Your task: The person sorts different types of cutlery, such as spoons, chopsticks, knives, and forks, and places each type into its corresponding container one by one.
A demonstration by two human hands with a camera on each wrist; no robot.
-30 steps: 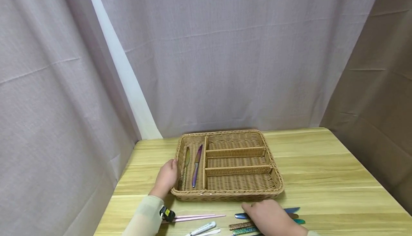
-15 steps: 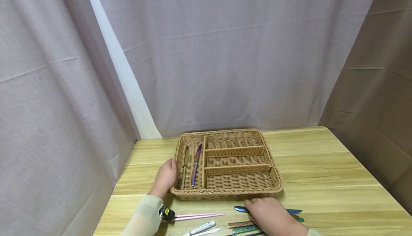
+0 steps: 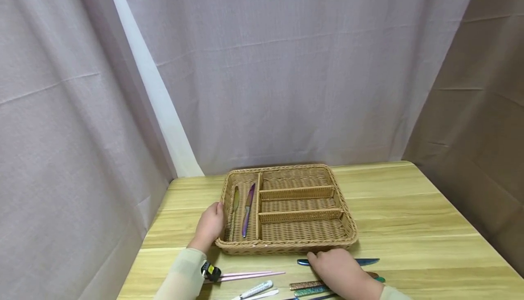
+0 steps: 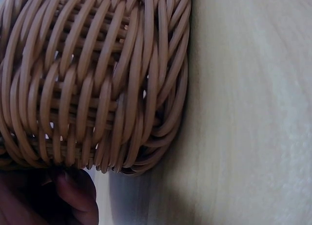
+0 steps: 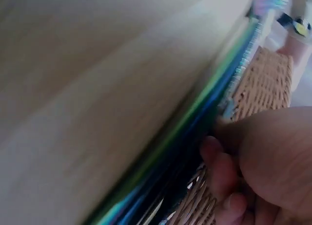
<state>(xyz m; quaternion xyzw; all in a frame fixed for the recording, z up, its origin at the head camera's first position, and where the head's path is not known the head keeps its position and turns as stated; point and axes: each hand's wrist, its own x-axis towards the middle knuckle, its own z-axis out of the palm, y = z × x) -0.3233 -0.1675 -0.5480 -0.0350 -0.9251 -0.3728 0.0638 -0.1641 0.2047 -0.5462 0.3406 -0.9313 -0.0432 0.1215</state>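
A tan wicker basket (image 3: pixel 286 246) with several compartments stands on the table. My left hand (image 3: pixel 210 222) grips its left side; in the left wrist view the curled fingers (image 4: pixel 73 193) are at the wicker edge. Inside the long left compartment lie a gold knife (image 3: pixel 234 213) and a purple knife (image 3: pixel 247 211). My right hand (image 3: pixel 340 270), just in front of the basket, pinches a dark blue knife (image 3: pixel 367 261). Its blade sticks out to the right and its handle end to the left. The palm hides the middle of it.
Nearer me lie knives with a speckled brown handle (image 3: pixel 304 285) and a green handle (image 3: pixel 309 292), partly under my right hand. Pink chopsticks (image 3: pixel 249 276) and a white-handled utensil (image 3: pixel 258 288) lie to the left of them. Grey curtains (image 3: pixel 286 86) hang behind the table (image 3: pixel 401 218).
My right hand has taken hold of the blue knife and shifted it slightly toward the basket, away from the other knives. My left hand stays on the basket's side.
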